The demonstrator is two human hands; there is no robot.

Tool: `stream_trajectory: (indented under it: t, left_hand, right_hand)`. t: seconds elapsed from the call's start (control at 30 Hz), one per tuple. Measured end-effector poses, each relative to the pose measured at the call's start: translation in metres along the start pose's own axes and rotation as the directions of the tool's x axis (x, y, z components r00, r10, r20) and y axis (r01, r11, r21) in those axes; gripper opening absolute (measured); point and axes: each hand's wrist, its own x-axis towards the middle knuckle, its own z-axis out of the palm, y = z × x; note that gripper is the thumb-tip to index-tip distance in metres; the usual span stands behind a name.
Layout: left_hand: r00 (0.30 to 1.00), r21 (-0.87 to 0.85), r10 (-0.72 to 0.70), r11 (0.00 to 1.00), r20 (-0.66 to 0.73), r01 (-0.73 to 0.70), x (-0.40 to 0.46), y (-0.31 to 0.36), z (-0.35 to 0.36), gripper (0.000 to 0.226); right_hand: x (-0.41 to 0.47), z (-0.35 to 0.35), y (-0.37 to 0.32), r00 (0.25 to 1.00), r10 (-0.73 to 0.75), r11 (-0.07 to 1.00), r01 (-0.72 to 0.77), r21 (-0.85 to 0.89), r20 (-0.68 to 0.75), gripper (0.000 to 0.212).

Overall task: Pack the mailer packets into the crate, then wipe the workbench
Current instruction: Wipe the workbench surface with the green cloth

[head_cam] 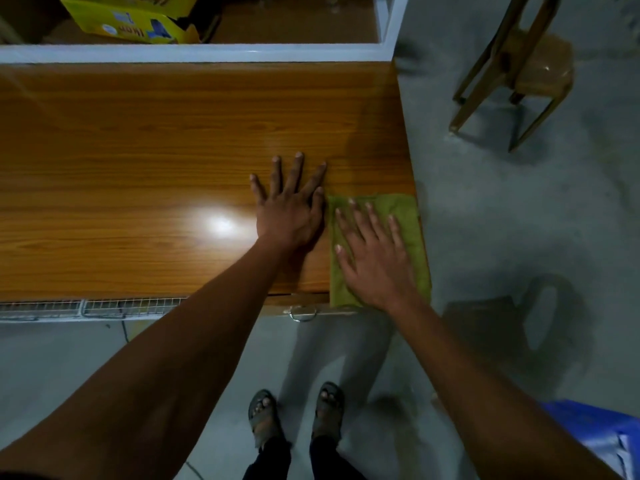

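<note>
Your right hand [375,258] lies flat on the green cloth [408,216], fingers spread and straight, pressing rather than pinching; that is your grip on the task's thing for now. The cloth sits at the right-hand end of the worktop [138,168], its long axis running from the near edge away from you, its near end hanging a little over that edge. Your left hand [291,206] rests palm down on bare wood just beside the cloth's left edge, fingers splayed, holding nothing. What matters for the wipe: nearly all the unwiped worktop lies to the left of the cloth, so I judge the stroke must run leftward, broadside to the cloth, and your left hand sits in that path. No mailer packets show on the worktop, so packing looks done; no crate can be made out with certainty
</note>
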Motion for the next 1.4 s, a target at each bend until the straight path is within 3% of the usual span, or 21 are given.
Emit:
stream_trajectory:
  t: [0.07,0.17,0.33,0.57,0.73,0.87,1.13,1.27,1.4]
  left_hand:
    - [1.000,-0.001,0.000,1.000,0.010,0.000,-0.002,0.001,-0.001,0.056]
    - [1.000,0.004,-0.007,1.000,-0.017,0.007,0.002,0.000,0.006,0.056]
    - [0.999,0.002,-0.012,1.000,-0.032,0.012,0.006,-0.005,0.011,0.057]
    - [1.000,-0.010,0.000,1.000,-0.015,0.000,-0.001,0.001,0.002,0.057]
    - [0.999,0.001,0.001,1.000,-0.044,-0.001,0.000,0.000,0.007,0.057]
    - [0.999,0.023,0.011,1.000,-0.043,-0.010,0.005,-0.005,0.012,0.058]
    - [1.000,0.007,0.007,1.000,-0.006,-0.007,-0.001,0.000,0.003,0.059]
    - [0.999,0.017,-0.004,1.000,-0.037,0.005,0.000,0.000,0.009,0.058]
    - [0.999,0.030,0.009,1.000,-0.052,-0.008,0.006,-0.006,0.015,0.057]
  right_hand:
    - [-0.008,0.003,0.006,0.999,-0.019,0.999,0.019,-0.029,0.032,0.066]
    - [0.050,0.004,0.026,1.000,-0.018,1.000,0.018,-0.016,0.006,0.066]
    - [0.147,-0.007,0.036,0.994,0.112,0.994,-0.112,-0.005,0.007,0.068]
    - [-0.010,0.003,0.001,0.999,-0.029,0.999,0.029,-0.019,0.015,0.067]
    - [0.043,0.002,0.028,0.998,-0.066,0.998,0.066,-0.023,0.009,0.067]
    - [0.115,-0.008,0.054,0.999,0.039,0.999,-0.039,0.005,0.022,0.068]
    - [-0.021,0.002,0.047,0.998,-0.070,0.996,0.069,-0.062,-0.005,0.066]
    - [0.040,-0.001,0.067,0.996,-0.087,0.996,0.086,-0.037,-0.007,0.065]
    - [0.132,-0.013,0.069,0.999,0.045,0.999,-0.045,-0.008,-0.002,0.065]
